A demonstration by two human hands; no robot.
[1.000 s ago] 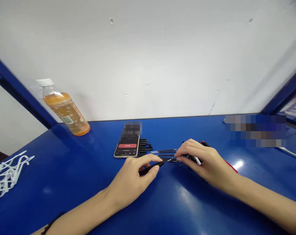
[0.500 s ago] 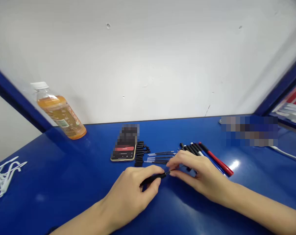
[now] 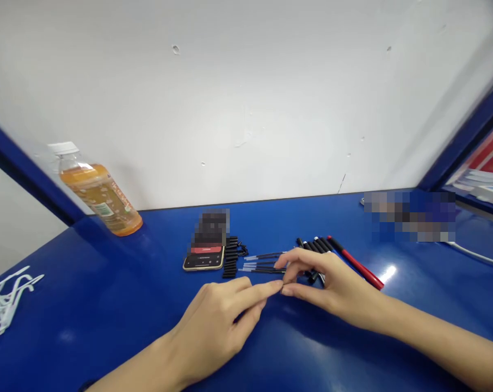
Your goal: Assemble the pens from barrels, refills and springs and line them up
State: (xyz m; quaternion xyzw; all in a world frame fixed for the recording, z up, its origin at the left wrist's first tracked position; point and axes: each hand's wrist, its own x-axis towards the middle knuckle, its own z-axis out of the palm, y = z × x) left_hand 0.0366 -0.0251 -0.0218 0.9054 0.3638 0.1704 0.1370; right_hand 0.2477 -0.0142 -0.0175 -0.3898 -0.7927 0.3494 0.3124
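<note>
My left hand [image 3: 226, 321] is curled low, its index finger stretched out to the fingertips of my right hand [image 3: 332, 277]. The black pen barrel it gripped a moment ago is almost wholly covered by its fingers. Right thumb and fingertips come together at that meeting point; whatever they pinch is too small to make out. Just beyond lie several pen refills [image 3: 258, 269] with pale and dark ends. Beside them is a row of short black tubes [image 3: 230, 258] with small black parts [image 3: 242, 249]. Behind my right hand lie black pens [image 3: 318, 245] and a red pen [image 3: 358, 264].
A phone [image 3: 205, 260] lies left of the black tubes. An orange drink bottle [image 3: 103, 196] stands at the back left, near the white wall [image 3: 246, 98]. White plastic sticks [image 3: 10, 302] are heaped at the left edge. A white cable [image 3: 475, 253] runs along the right.
My left index finger has straightened toward the right fingertips, and the black pen barrel has gone from sight beneath the left fingers. The view has shifted slightly.
</note>
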